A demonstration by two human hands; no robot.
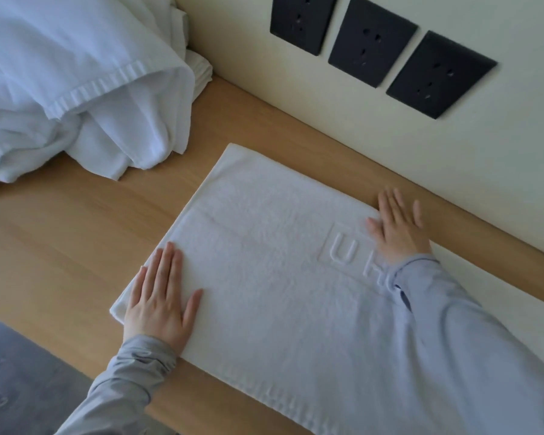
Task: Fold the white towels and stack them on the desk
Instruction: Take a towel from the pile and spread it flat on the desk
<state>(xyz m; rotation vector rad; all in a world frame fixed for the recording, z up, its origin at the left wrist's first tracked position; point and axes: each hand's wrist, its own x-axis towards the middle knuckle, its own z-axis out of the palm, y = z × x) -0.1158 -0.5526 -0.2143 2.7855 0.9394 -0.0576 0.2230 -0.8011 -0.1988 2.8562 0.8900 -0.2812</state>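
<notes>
Both hands flat, fingers straight: left hand point(159, 301) and right hand point(398, 227) press the towel point(264, 246). Unfolded pile point(76, 89) sits far left on the desk point(60, 246).

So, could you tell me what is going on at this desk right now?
A person is smoothing a white towel spread on the wooden desk. The left hand presses flat on its near left corner; the right hand lies flat at its far edge, by the wall. A crumpled heap of white cloth sits at the desk's far left.
</notes>
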